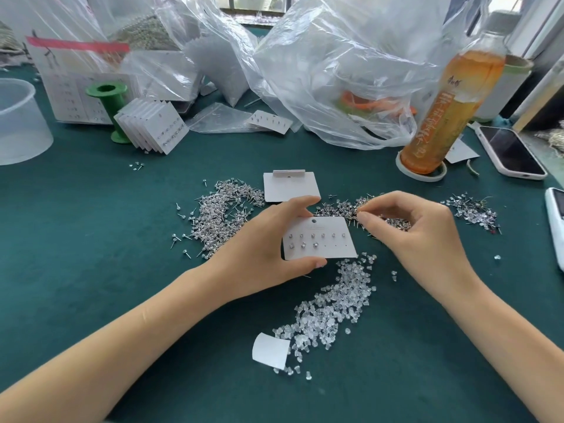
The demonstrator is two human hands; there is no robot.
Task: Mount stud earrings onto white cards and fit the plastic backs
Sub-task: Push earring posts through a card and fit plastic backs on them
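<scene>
My left hand (262,248) grips a white card (323,250) by its left edge, held just above the green cloth. The card carries a full top row of studs and three in the lower row; the remaining holes are bare. My right hand (418,230) hovers over a heap of stud earrings (345,207) right of the card, thumb and forefinger pinched together at the heap; whether a stud sits between them is too small to tell. A bigger pile of studs (219,213) lies to the left. Clear plastic backs (332,306) are strewn below the card.
A blank card (291,187) lies behind the held one. Finished cards (155,125) lean on a green spool (108,105). Plastic bags (335,65) fill the back. A tea bottle (448,111), two phones (512,152) and a clear tub (18,120) flank the work area. A curled paper scrap (270,351) lies near.
</scene>
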